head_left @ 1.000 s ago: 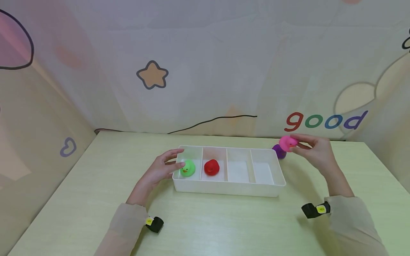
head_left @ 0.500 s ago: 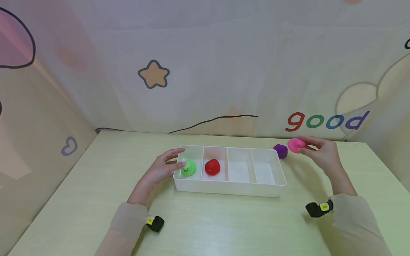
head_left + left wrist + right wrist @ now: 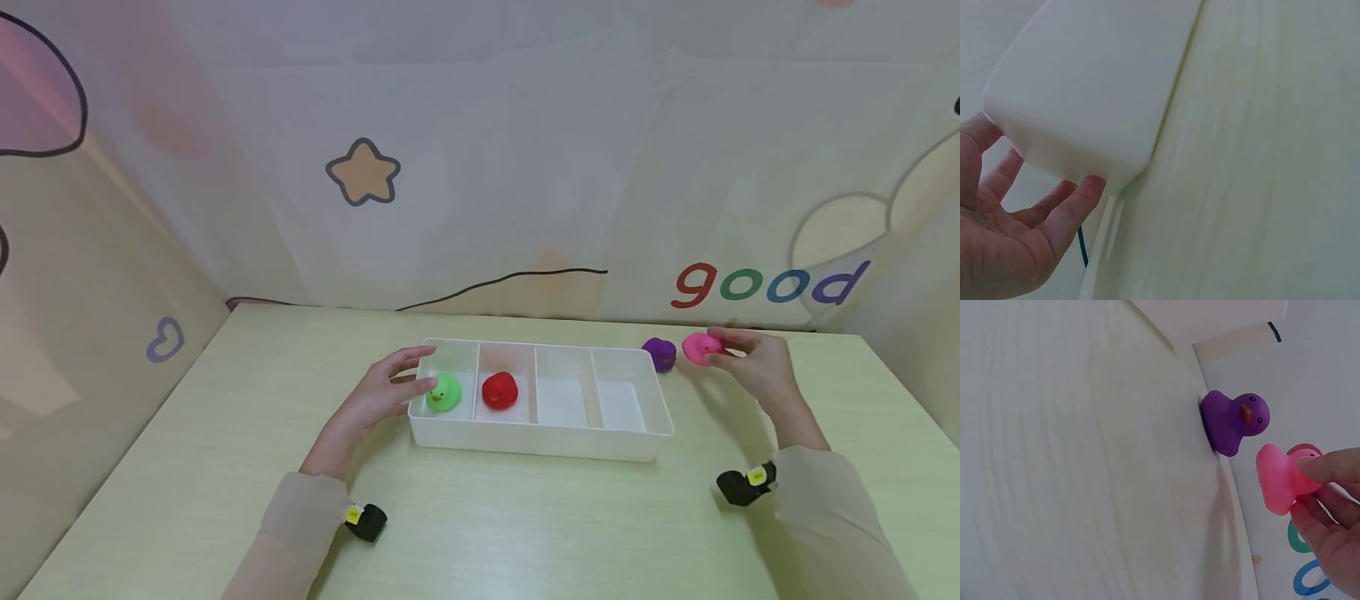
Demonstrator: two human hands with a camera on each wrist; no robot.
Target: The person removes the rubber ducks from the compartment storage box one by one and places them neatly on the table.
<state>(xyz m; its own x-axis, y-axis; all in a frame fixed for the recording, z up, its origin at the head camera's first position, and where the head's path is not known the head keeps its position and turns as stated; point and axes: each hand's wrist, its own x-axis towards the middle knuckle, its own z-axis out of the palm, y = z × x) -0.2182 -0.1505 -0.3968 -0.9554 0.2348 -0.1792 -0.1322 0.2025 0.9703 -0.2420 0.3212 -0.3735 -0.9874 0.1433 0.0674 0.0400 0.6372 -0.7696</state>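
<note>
A white divided box point(image 3: 532, 442) stands on the table, its left end gripped by my left hand point(image 3: 378, 387), with the thumb over the rim. In the left wrist view, fingertips point(image 3: 1091, 184) touch the box's end wall. A green rubber duck point(image 3: 445, 392) sits in the leftmost compartment, close by the thumb. The compartment beside it holds a red rubber duck point(image 3: 499, 390). My right hand point(image 3: 757, 367) pinches a pink rubber duck point(image 3: 1282, 478) by its head between thumb and fingers. Just left of it, a purple rubber duck point(image 3: 1232, 422) stands upright on the table near the box's far right corner.
The pale wooden table point(image 3: 510, 525) ends at a printed backdrop point(image 3: 495, 167) behind the box and ducks. Both wrists carry a small black camera, one on the left point(image 3: 366, 522) and one on the right point(image 3: 742, 487).
My right hand has moved right and slightly lower with the pink duck, so the purple duck now shows uncovered by it. The left hand keeps its grip on the box.
</note>
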